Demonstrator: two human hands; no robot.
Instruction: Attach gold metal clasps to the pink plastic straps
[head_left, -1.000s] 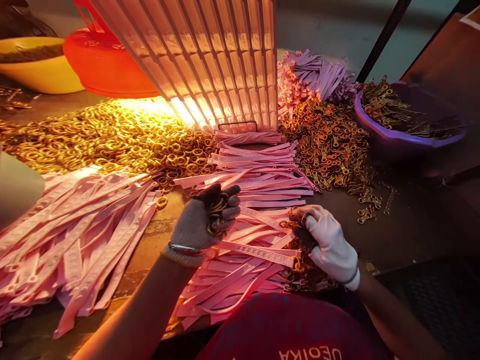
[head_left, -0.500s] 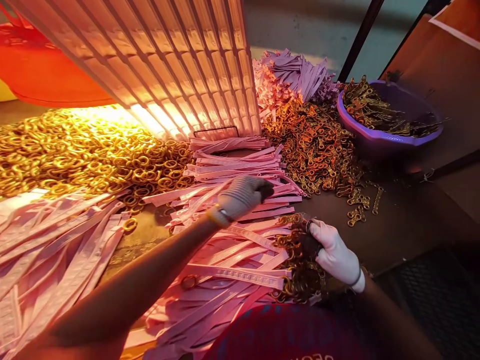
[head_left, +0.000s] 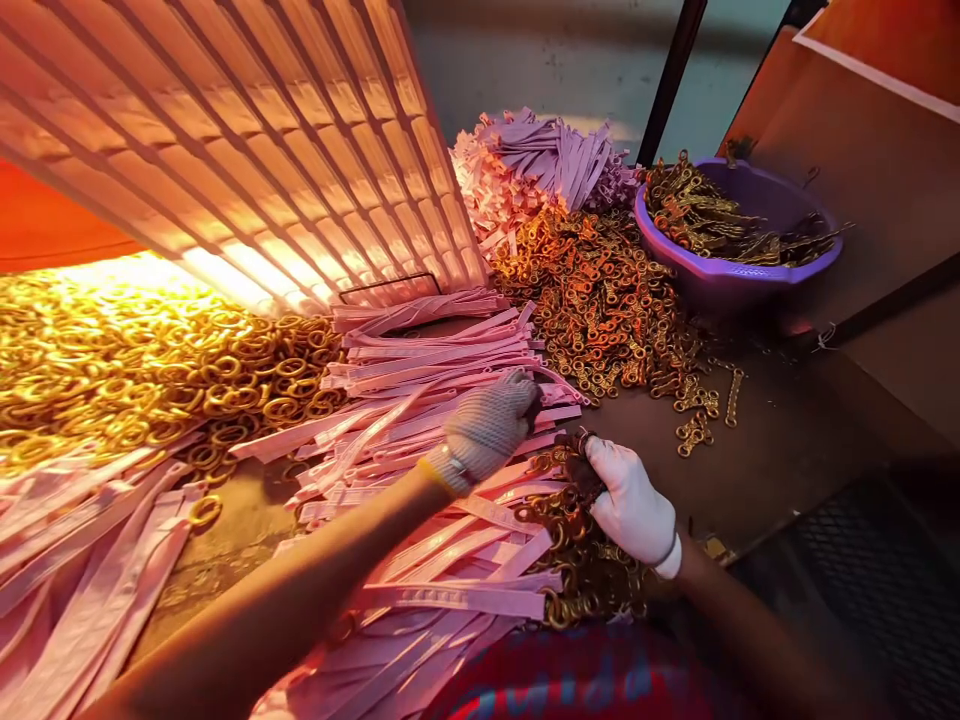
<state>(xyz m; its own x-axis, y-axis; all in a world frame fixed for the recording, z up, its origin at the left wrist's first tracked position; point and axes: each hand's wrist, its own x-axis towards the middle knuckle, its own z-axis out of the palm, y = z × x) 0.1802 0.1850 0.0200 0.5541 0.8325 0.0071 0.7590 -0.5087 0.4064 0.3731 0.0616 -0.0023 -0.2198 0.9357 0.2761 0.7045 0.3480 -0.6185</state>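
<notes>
My left hand (head_left: 489, 425), in a grey knitted glove with dark fingertips, rests over a row of pink straps (head_left: 442, 350). Its fingers are curled closed near the strap ends; what they pinch is hidden. To the right, my right hand (head_left: 634, 500) wears a white glove, its dark fingers bent and pressed together. Whatever it holds is too dark to make out. Just below it, gold metal links and rings (head_left: 592, 570) are gathered at the ends of more pink straps (head_left: 457, 595).
Gold rings (head_left: 255, 380) are heaped at left beneath a lit ribbed panel (head_left: 322, 170). Bronze-coloured links (head_left: 607, 300) lie piled behind my hands, with bundled straps (head_left: 555, 155) beyond. A purple basin (head_left: 750, 270) containing metal pieces stands back right. Loose straps (head_left: 82, 580) cover the left.
The view has swung, so the scene sits further left. My left hand has drawn nearer to my right, its fingers curling in more. My right hand stays closed over the metal links.
</notes>
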